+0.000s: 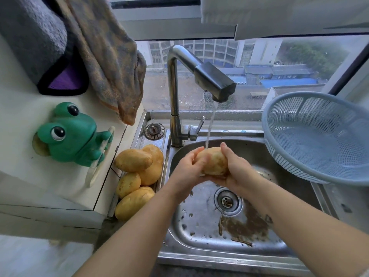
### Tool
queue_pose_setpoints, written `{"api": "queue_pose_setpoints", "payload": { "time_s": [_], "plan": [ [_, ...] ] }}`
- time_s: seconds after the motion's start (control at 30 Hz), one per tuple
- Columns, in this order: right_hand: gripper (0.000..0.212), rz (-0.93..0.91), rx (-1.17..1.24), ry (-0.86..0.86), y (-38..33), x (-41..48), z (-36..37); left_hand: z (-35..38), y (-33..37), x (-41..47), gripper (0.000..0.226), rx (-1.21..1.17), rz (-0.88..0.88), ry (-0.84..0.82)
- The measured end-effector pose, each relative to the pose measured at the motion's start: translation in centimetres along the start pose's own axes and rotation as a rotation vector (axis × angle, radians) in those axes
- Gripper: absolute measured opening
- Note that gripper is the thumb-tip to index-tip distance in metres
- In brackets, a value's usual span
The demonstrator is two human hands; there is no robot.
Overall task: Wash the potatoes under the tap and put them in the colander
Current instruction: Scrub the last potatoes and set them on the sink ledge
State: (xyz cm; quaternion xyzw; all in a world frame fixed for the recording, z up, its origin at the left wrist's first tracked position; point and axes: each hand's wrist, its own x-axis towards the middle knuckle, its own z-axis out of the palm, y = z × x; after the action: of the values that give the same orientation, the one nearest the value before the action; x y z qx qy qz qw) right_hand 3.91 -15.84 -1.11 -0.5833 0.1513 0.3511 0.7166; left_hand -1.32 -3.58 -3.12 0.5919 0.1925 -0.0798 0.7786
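Kitchen: steel sink (199, 226) under a window (259, 56) that looks out on buildings. I am watching from a head camera that looks down.
Tap: one (214, 82), with its spout over the far part of the basin. One stream of water (209, 128) falls from it onto the held potato.
Held potato: one (212, 160), above the basin and right under the stream. I judge it is held there so the water rinses it and the dirt drops into the sink.
Left hand: (189, 166) its fingers are curled round the potato's left end and grip it.
Right hand: (235, 168) it is cupped under and round the potato's right side, fingers wrapped on it. I judge both hands hold it so it can be turned and rubbed.
Waiting potatoes: four (139, 176), heaped on the ledge just left of the sink. They are probably set there within easy reach, and I judge they are not yet washed.
Colander: one (323, 134), blue plastic, on the right. It is tilted against the sink's right edge with its mouth toward the hands, handy for a short drop. I see no potato in it.
Potatoes in all: five.
Drain: one (227, 200), nearer than the hands, with brown dirt lying beside it.
Left counter: one green frog toy (73, 134). Two cloths hang above it, one grey (30, 37) and one brown-grey (105, 62).
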Motion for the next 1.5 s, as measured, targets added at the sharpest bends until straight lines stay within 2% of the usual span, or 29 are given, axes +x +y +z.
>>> {"api": "queue_pose_setpoints", "payload": {
  "time_s": [0.03,0.07,0.1,0.13,0.2,0.27,0.37,0.47,0.53,0.63,0.7,0.83,1.03,1.13,1.27,1.37,1.5],
  "plan": [
    [0.041,-0.020,-0.013,0.001,0.5,-0.1,0.3,0.5,-0.3,0.1,0.051,0.070,0.025,0.016],
    [0.044,-0.049,-0.056,-0.006,1.1,0.0,0.4,1.0,-0.3,0.2,0.038,0.074,0.030,0.066],
    [0.045,-0.081,-0.113,-0.011,1.6,0.1,0.5,1.4,-0.1,0.3,0.023,0.036,0.024,0.125],
    [0.043,-0.111,-0.177,-0.009,2.0,0.1,0.5,1.6,0.1,0.4,0.018,-0.014,0.016,0.191],
    [0.036,-0.143,-0.296,-0.005,2.1,-0.1,0.2,1.5,0.3,1.1,0.029,-0.064,0.001,0.294],
    [0.037,-0.120,-0.344,-0.064,1.8,-0.2,-0.2,1.3,0.8,1.5,0.033,-0.070,-0.026,0.325],
    [0.045,-0.093,-0.355,-0.147,1.2,-0.2,-0.8,1.4,1.1,1.8,0.031,-0.071,-0.059,0.271],
    [0.061,-0.103,-0.329,-0.109,0.6,0.3,-1.0,1.7,0.6,1.2,0.031,-0.110,0.023,0.117],
    [0.051,-0.120,-0.218,-0.030,0.7,0.7,-0.9,1.7,-0.3,0.8,0.036,-0.143,0.084,0.024],
    [0.035,-0.077,-0.019,0.086,1.2,0.7,-0.5,1.7,-1.3,0.6,0.047,-0.029,0.147,-0.015],
    [0.034,-0.085,-0.031,0.093,1.5,0.5,0.0,1.6,-1.6,0.6,0.044,-0.031,0.168,0.043],
    [0.028,-0.147,-0.217,0.011,1.6,0.2,0.5,1.2,-1.2,0.9,0.021,-0.183,0.160,0.226],
    [0.028,-0.059,-0.356,-0.255,0.1,0.3,-0.3,0.5,0.8,1.4,0.022,-0.164,0.092,0.401],
    [0.032,-0.049,-0.363,-0.249,-0.2,0.2,-0.1,0.8,1.4,1.1,0.023,-0.070,0.073,0.339],
    [0.049,-0.043,-0.382,-0.124,0.0,0.2,0.1,1.2,1.1,0.6,0.025,-0.006,0.137,0.169],
    [0.046,0.010,-0.242,0.014,0.3,0.4,0.1,0.9,0.4,0.4,0.040,0.009,0.204,0.053],
    [0.040,0.051,-0.093,0.027,0.8,0.0,0.1,0.1,-0.2,0.6,0.065,0.034,0.213,-0.020]
  ]
}}
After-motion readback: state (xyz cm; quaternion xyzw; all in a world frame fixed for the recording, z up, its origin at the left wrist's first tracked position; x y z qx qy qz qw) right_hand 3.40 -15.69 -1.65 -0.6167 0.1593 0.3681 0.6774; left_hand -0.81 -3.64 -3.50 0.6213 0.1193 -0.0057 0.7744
